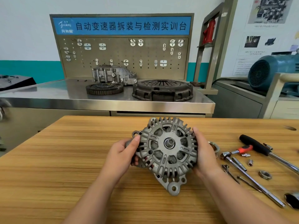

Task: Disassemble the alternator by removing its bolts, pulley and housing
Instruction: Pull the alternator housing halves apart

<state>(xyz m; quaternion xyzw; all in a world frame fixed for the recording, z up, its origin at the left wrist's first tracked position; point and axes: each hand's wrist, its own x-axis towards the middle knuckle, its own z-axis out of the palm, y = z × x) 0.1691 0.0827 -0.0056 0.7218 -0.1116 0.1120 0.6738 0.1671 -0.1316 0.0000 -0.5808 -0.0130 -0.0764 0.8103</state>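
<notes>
1. I'm in an auto-repair training workshop.
2. Steel bench [48, 94] with hooked pegboard [123, 52] and blue signboard [121, 25] (Chinese lettering).
3. Clutch cover [162, 90], flywheel [104, 88] and ratchet [226, 155] lie around me.

We record the alternator [166, 152] housing as dull grey cast metal with a radial pattern of ribs and slots; copper-red windings [146, 158] show through the slots. The bench [64, 159] is yellow-brown with dark streaked grain. One tool handle [254, 143] is black, the ratchet grip [245, 149] is red, and the extension bar [252, 178] is bright chrome. The pegboard [123, 52] is tan with a regular hole grid; its banner [121, 25] is blue with white characters.
</notes>
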